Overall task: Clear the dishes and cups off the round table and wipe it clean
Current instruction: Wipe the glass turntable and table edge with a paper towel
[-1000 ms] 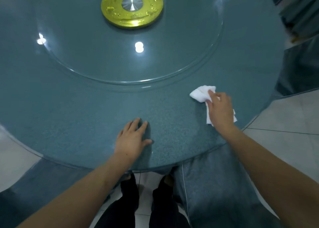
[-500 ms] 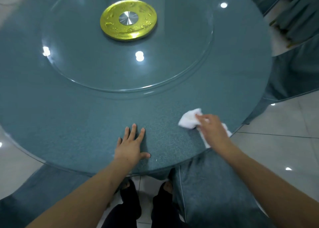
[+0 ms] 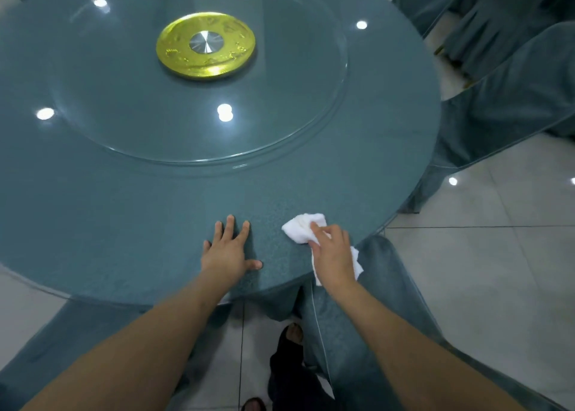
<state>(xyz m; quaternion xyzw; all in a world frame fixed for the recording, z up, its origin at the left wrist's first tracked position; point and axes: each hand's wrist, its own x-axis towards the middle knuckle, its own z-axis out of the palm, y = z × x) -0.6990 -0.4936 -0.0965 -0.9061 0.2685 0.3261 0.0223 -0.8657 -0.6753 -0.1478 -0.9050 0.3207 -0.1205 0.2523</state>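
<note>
Right grip: the right hand (image 3: pixel 334 255) is bunching a white cloth (image 3: pixel 303 230), fingers curling over the wad and pressing it onto the desk (image 3: pixel 124 224) close to its near rim; a loose tail of the cloth is hanging past the wrist, over the edge.

Left grip: the left hand (image 3: pixel 227 252) is lying flat, fingers spread and straight, palm down on the desk just beside the cloth, holding nothing and seemingly bracing the person's lean.

Cloth position: it is sitting on the near-right part of the desk top, well apart from the glass turntable (image 3: pixel 199 124).

Desk: no dishes or cups are showing on the visible part of the round top, so clearing is looking finished and wiping is the step under way.

Centre: a gold hub (image 3: pixel 205 45) is sitting under the middle of the turntable, with ceiling lights glinting on the glass.

Surroundings: covered chairs (image 3: pixel 513 68) are standing to the right, and a pale tiled floor (image 3: pixel 482 255) is lying below.

Risk, edge: the trailing tail is likely to drag off the rim and pull the wad loose if the stroke is running outward.

Risk, coverage: the small bunched pad is probably leaving unwiped strips between passes.

Risk, turntable: leaning on the glass while reaching farther in may be setting it spinning under the hand.
</note>
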